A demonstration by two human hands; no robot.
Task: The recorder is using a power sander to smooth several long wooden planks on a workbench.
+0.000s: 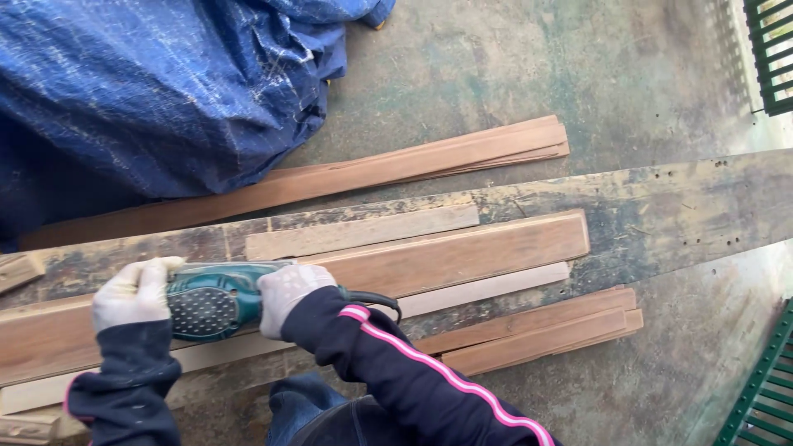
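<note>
- Both gloved hands, left (132,295) and right (285,296), clamped the sander (211,299) at lower left.
- The board (462,252) ran long toward centre right, beyond the right grip.

Blue tarp (157,91) hides whatever lies beneath it and covers the far end of the strips (413,165) on the floor. Left grip (132,293) and right grip (285,293), both gloved, mask much of the green sander (211,301); its underside on the plank (462,252) is unseen. Bench (677,206) runs off the right edge. Green grating (772,49) is cropped at the corner.
</note>
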